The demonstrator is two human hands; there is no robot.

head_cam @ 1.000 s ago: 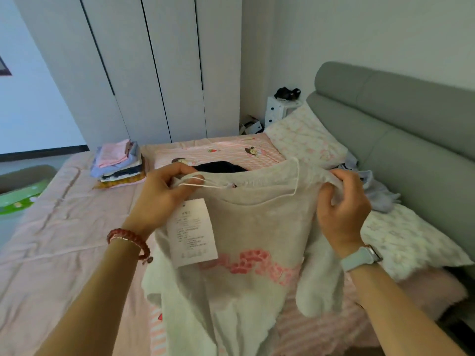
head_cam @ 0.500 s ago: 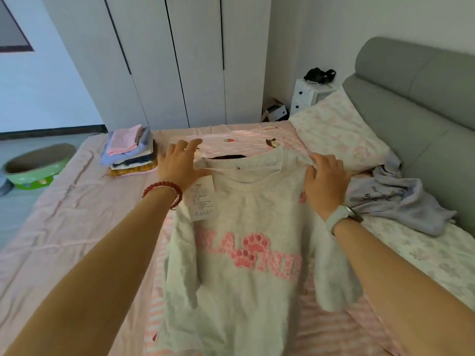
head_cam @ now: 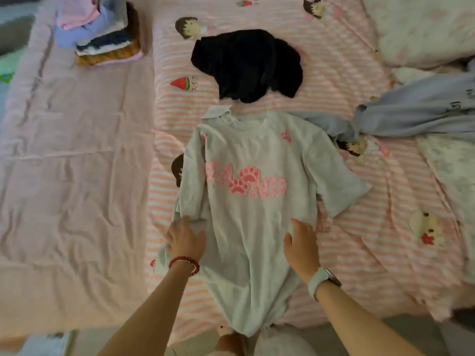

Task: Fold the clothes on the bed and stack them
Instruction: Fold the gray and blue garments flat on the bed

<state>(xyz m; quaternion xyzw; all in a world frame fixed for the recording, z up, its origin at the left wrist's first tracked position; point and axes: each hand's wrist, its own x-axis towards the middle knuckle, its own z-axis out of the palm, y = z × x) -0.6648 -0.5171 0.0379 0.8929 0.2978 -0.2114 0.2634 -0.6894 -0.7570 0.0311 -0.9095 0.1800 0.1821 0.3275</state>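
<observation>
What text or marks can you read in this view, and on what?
Grey T-shirt: pink chest lettering with paw prints, too blurred to read.
Striped sheet: small dark characters by the watermelon print, unreadable.
Blue-grey garment: dark print at the frame edge, cut off and unreadable.

head cam | steeply down onto bed [head_cam: 77, 155] | close, arm's reach

Both arms reach forward and down. Left hand [head_cam: 185, 238] lies flat, fingers straight (palm down). Right hand [head_cam: 302, 244] likewise.
</observation>
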